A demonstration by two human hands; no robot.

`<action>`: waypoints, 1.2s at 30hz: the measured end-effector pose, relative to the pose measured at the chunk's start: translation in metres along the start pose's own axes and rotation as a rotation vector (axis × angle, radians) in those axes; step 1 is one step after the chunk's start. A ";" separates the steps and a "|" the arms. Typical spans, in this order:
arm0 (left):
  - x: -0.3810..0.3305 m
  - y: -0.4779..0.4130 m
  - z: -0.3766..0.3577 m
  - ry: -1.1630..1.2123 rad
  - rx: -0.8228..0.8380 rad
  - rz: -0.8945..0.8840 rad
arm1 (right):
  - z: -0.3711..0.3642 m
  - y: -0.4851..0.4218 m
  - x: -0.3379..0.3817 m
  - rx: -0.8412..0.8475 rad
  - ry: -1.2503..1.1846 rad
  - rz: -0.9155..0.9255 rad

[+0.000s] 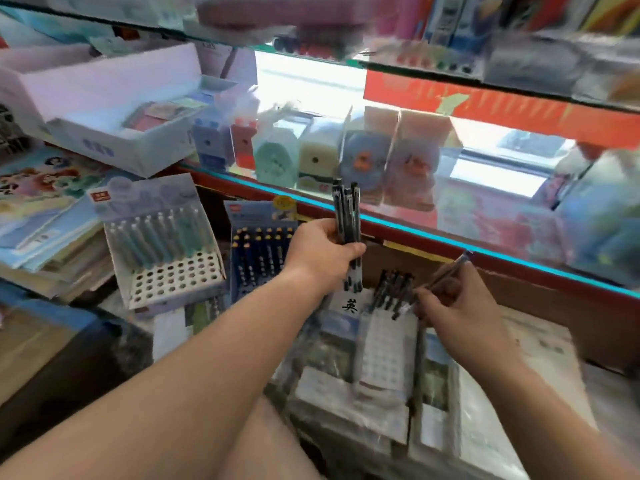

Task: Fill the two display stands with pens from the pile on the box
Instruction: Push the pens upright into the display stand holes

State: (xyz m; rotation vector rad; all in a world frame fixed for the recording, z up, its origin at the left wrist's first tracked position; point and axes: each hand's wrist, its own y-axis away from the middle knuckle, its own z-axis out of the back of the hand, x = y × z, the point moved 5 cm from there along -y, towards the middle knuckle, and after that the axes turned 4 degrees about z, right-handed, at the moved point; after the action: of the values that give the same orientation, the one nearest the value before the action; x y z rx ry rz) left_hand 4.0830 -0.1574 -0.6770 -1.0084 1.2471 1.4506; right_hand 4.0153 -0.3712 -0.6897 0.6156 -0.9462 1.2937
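The pens (346,213) are black; white stand (173,282) dotted with holes, navy stand (261,258).

Glass shelf (433,239) with a teal-lit front edge ran from centre left down to the right. On it stood a row of sharpeners: blue (207,143), red (244,142), mint (275,159), cream (317,157), then two round ones in clear packs (367,157). A white open carton (114,150) sat near its left end.

Lower level: a stack of picture books (45,216) at left, a white perforated display stand (173,278) just beside it, and a dark blue display stand (259,251) next along. Plastic-wrapped bundles (346,403) lay at lower centre with a pale stand (384,355) flat on top. A brown cardboard box (540,306) stood behind.
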 end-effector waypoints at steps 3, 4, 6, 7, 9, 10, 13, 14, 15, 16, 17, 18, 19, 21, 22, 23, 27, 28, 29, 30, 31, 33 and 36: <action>0.007 -0.001 -0.015 -0.047 -0.029 0.053 | -0.006 -0.003 -0.014 0.000 -0.165 -0.093; 0.008 -0.001 -0.017 -0.066 -0.037 0.058 | -0.008 -0.005 -0.017 -0.002 -0.199 -0.109; 0.009 -0.001 -0.020 -0.106 -0.047 0.044 | -0.011 -0.007 -0.018 0.002 -0.210 -0.125; 0.011 -0.001 -0.021 -0.120 -0.044 0.036 | -0.012 -0.008 -0.018 0.003 -0.191 -0.124; 0.018 -0.001 -0.021 -0.146 -0.018 0.020 | -0.014 -0.012 -0.019 -0.001 -0.118 -0.098; 0.023 -0.002 -0.020 -0.162 0.004 0.015 | -0.014 -0.015 -0.018 -0.002 -0.067 -0.070; 0.034 -0.006 -0.014 -0.170 0.031 0.015 | -0.014 -0.022 -0.018 0.022 0.087 0.017; 0.036 -0.009 -0.011 -0.156 0.025 0.021 | -0.015 -0.024 -0.018 0.035 0.127 0.038; 0.036 -0.011 -0.009 -0.138 0.018 0.027 | -0.015 -0.025 -0.018 0.044 0.169 0.061; 0.036 -0.013 -0.007 -0.119 0.016 0.031 | -0.015 -0.027 -0.017 0.049 0.216 0.084; 0.036 -0.015 -0.006 -0.105 0.020 0.033 | -0.015 -0.028 -0.017 0.051 0.258 0.102; 0.036 -0.016 -0.005 -0.091 0.025 0.034 | -0.016 -0.028 -0.018 0.054 0.292 0.117; 0.036 -0.017 -0.004 -0.079 0.029 0.035 | -0.018 -0.029 -0.018 0.062 0.318 0.129; 0.035 -0.018 -0.001 -0.067 0.037 0.035 | -0.024 -0.029 -0.018 0.087 0.378 0.150; 0.035 -0.019 -0.001 -0.064 0.042 0.036 | -0.026 -0.029 -0.018 0.099 0.414 0.157; 0.035 -0.019 0.000 -0.063 0.046 0.037 | -0.028 -0.028 -0.017 0.109 0.446 0.161; 0.038 -0.022 -0.003 -0.080 0.063 0.040 | -0.034 -0.031 -0.016 0.128 0.541 0.165; 0.039 -0.022 -0.005 -0.088 0.073 0.040 | -0.035 -0.031 -0.017 0.140 0.573 0.156; 0.040 -0.022 -0.006 -0.093 0.083 0.039 | -0.037 -0.032 -0.017 0.150 0.599 0.143; 0.040 -0.022 -0.008 -0.093 0.091 0.038 | -0.038 -0.032 -0.018 0.153 0.609 0.130; 0.041 -0.021 -0.010 -0.091 0.098 0.038 | -0.039 -0.033 -0.017 0.148 0.604 0.123; 0.041 -0.021 -0.012 -0.091 0.108 0.038 | -0.038 -0.033 -0.016 0.121 0.565 0.112; 0.041 -0.020 -0.013 -0.097 0.120 0.039 | -0.036 -0.033 -0.011 0.080 0.536 0.123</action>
State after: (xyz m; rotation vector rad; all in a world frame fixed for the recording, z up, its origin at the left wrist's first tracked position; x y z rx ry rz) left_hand 4.0931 -0.1638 -0.7231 -0.8283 1.2739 1.4195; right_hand 4.0559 -0.3542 -0.7133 0.2467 -0.4958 1.5101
